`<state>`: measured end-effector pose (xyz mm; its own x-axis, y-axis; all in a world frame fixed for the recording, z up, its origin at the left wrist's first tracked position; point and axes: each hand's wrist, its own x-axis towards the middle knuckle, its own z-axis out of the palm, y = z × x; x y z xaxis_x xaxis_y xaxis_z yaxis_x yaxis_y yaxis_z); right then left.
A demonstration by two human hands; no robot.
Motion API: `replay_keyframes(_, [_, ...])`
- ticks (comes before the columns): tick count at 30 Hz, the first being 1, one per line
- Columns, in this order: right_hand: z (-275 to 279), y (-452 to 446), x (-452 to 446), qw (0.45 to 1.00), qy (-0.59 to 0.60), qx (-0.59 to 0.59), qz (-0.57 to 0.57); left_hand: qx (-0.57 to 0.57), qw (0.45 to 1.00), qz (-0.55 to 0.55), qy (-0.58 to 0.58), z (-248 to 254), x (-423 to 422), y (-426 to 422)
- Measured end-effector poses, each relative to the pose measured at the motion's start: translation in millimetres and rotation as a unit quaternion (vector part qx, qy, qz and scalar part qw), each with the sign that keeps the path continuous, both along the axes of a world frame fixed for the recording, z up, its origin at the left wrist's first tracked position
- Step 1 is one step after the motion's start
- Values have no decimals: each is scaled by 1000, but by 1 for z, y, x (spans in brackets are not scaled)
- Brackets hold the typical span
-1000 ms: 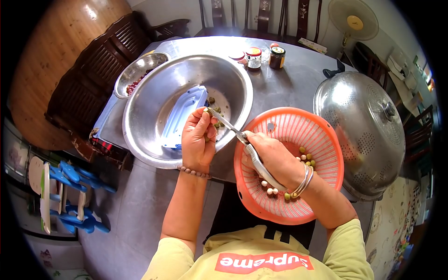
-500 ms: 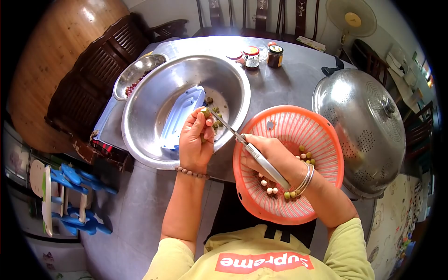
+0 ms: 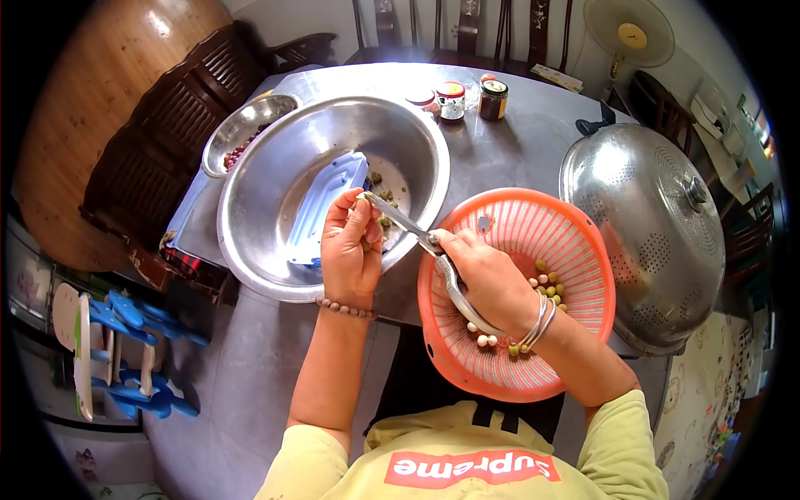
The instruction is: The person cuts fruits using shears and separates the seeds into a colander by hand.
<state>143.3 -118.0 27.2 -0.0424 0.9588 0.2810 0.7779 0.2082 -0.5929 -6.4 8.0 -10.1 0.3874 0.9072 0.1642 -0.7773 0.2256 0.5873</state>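
1. Scissors with plain metal blades and curved grey handles slant over the near right rim of a big metal basin, their tip at a small green seed.
2. From where I stand, the right hand is wrapped round the handles; the left hand pinches the seed between thumb and fingers. How far apart the blades are, I can't tell.
3. Counting: one pair of scissors, one basin with one blue tray inside, one smaller metal bowl with dark red bits, one orange basket, one domed metal cover and at least three jars. Green and pale balls lie in the basket, partly hidden by the right arm, so I can't total them.
4. The tabletop is smooth and grey. Around it are a dark wooden bench, wooden chairs and one standing fan.
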Motion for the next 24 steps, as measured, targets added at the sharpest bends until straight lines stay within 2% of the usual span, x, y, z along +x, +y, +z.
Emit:
replay_keyframes(18, [-4, 0, 1, 998, -35, 45, -24, -32, 999, 28, -7, 3, 2, -1])
replay_keyframes(24, [-9, 2, 0, 998, -39, 48, -23, -19, 1000, 2, -8, 2, 1, -1])
